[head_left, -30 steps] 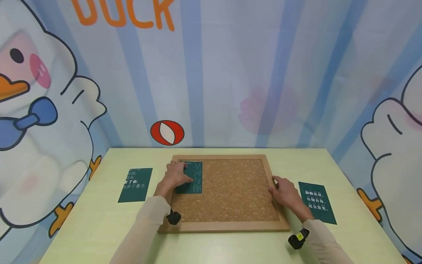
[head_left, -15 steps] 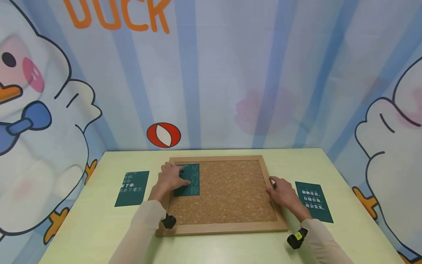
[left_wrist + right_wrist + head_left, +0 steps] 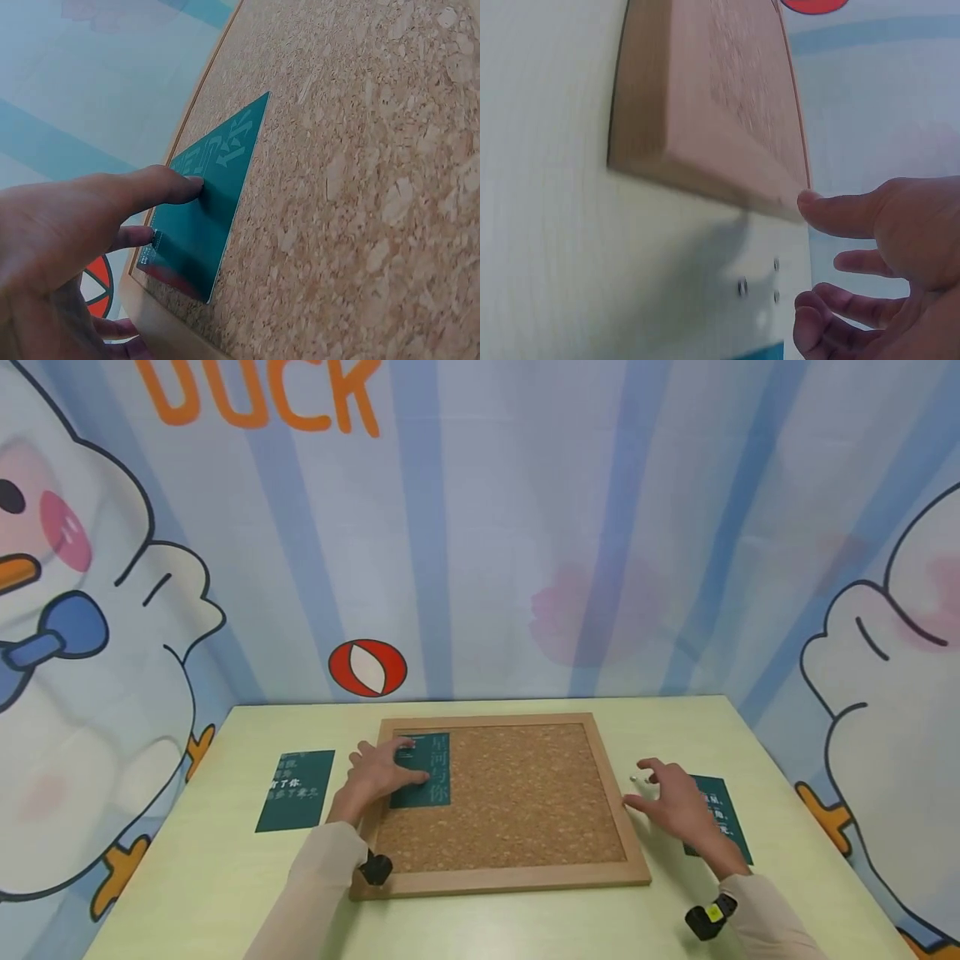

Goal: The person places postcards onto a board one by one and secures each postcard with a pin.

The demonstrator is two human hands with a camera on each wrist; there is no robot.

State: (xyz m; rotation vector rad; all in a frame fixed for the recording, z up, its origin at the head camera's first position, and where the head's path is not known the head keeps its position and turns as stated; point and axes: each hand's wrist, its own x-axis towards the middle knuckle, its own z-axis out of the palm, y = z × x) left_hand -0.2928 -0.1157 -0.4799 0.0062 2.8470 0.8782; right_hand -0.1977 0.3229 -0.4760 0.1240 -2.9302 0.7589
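Note:
A dark green card [image 3: 438,768] with pale characters lies at the upper left of a wood-framed cork board [image 3: 517,802]. My left hand [image 3: 372,774] spans the card's left part, fingers extended. In the left wrist view the thumb tip [image 3: 192,187] presses on the card's face and one fingertip touches near its printed edge. My right hand [image 3: 675,802] hovers just right of the board, thumb and fingers spread apart, holding nothing. Below it several small shiny metal pieces [image 3: 742,286] lie on the table, close to the fingertips; their kind is too small to make out.
Another green card [image 3: 296,791] lies on the table left of the board. A third green card [image 3: 720,814] lies at the right, partly covered by my right hand. Behind the pale table [image 3: 495,927] hangs a striped curtain [image 3: 495,527] with cartoon ducks.
My right hand has let go of the board's right edge and moved right, over the small metal pieces, which now show. My left hand stays on the card.

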